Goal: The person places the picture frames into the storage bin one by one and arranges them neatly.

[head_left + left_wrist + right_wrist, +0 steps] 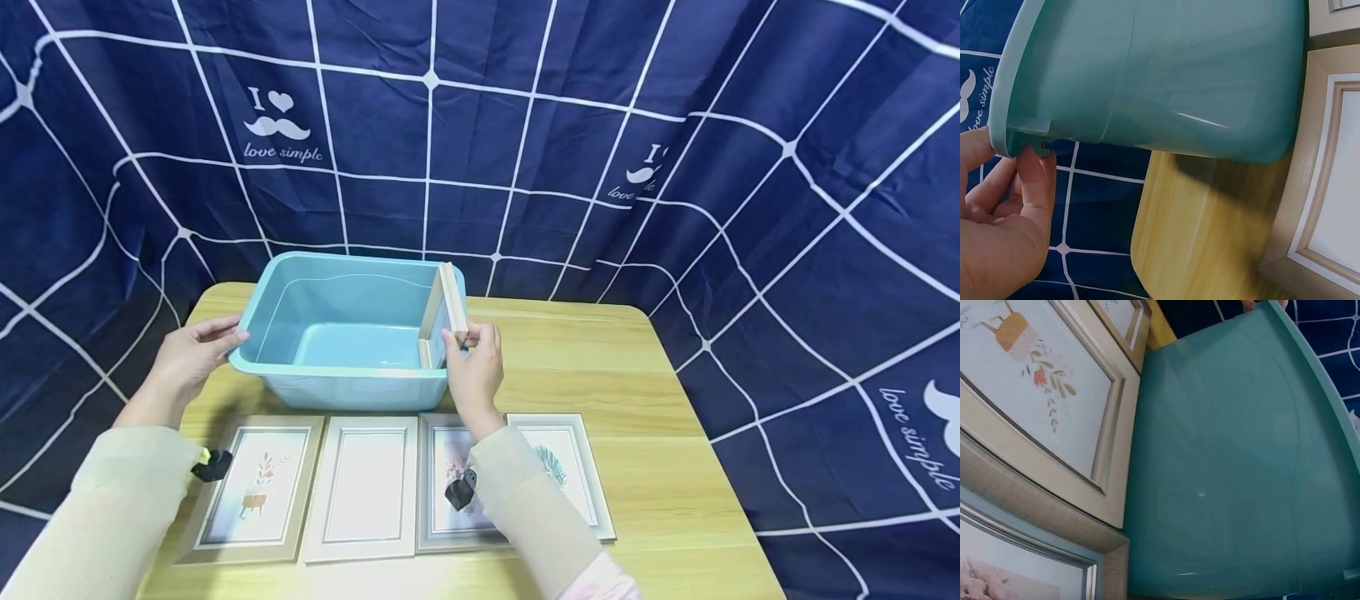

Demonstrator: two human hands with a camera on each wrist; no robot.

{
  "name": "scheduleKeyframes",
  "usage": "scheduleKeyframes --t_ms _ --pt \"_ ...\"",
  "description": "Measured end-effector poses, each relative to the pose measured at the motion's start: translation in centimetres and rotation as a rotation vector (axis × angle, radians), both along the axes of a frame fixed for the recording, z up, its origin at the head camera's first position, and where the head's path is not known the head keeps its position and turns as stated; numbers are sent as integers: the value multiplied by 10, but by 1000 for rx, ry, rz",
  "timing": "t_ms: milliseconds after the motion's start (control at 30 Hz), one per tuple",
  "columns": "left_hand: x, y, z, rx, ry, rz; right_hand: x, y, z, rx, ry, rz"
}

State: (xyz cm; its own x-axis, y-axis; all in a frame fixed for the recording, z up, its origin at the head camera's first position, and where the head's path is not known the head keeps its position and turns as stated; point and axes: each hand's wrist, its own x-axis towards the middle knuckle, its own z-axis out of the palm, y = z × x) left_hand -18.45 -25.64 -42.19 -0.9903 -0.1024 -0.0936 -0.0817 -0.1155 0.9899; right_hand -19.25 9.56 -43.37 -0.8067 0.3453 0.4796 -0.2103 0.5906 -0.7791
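A light blue plastic basin [352, 387] stands near the table's back edge. My left hand [191, 354] grips the rim at its left end, thumb on top and fingertips underneath; the left wrist view shows this hand [1007, 215] up close. A pale picture frame [452, 300] stands on edge inside the basin's right end, rising above the rim. My right hand [476, 371] pinches it at the near upper corner, thumb on the inner side. Whether those fingers also touch the rim, I cannot tell. The right wrist view shows the basin's side [1222, 462], without the right hand.
Several picture frames lie in a row before the basin: a tan one [296, 500], a white one [363, 546], a grey one [427, 500] and one with a green plant [555, 429]. The wooden table [645, 417] extends to the right. Dark blue gridded cloth [480, 125] surrounds it.
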Motion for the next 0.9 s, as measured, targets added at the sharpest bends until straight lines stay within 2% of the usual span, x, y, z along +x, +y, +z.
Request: scheduleKeyframes --t_ms 233,500,900 --pt "-5 -2 1 9 -7 -2 -2 -3 -6 8 -3 -9" --pt "-7 -1 1 18 -6 1 -1 -3 -5 4 -9 -24" --pt "-7 0 0 -3 -6 11 3 -3 -8 9 -12 -114"
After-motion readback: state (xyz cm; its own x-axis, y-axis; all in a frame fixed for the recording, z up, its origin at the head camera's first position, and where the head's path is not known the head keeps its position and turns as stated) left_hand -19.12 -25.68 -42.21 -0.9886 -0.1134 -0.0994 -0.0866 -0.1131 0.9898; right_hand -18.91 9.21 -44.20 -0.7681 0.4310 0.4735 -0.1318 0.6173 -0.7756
